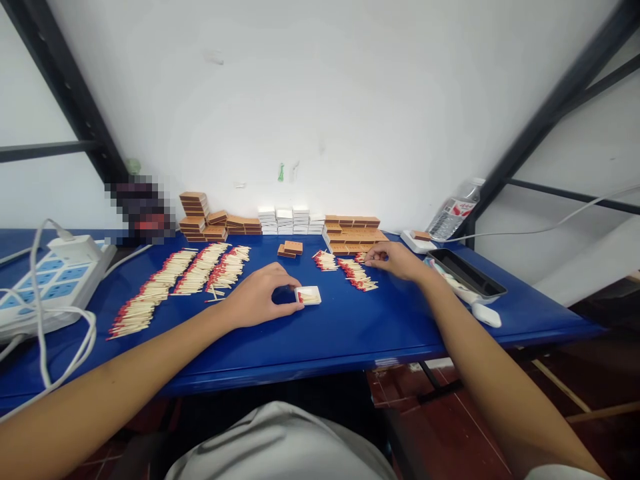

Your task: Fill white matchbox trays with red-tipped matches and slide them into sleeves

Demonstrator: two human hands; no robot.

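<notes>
My left hand (pixel 265 295) grips the left end of a small white matchbox tray (pixel 313 295) between thumb and fingers. A few red-tipped matches lie inside the tray, which rests on the blue table. My right hand (pixel 395 260) is farther back on the right, its fingertips pinched on matches (pixel 361 257) beside a row of matches (pixel 356 275). How many it holds cannot be made out. Another small match pile (pixel 326 261) lies just left of that row. Longer rows of matches (pixel 167 283) spread out left of my left hand.
Stacked brown matchboxes (pixel 353 237) and white trays (pixel 284 220) line the wall. Loose matchboxes (pixel 293 248) lie before them. A power strip (pixel 55 287) with cables stands left. A plastic bottle (pixel 457 210), black tray (pixel 467 273) and white case (pixel 486 315) are on the right.
</notes>
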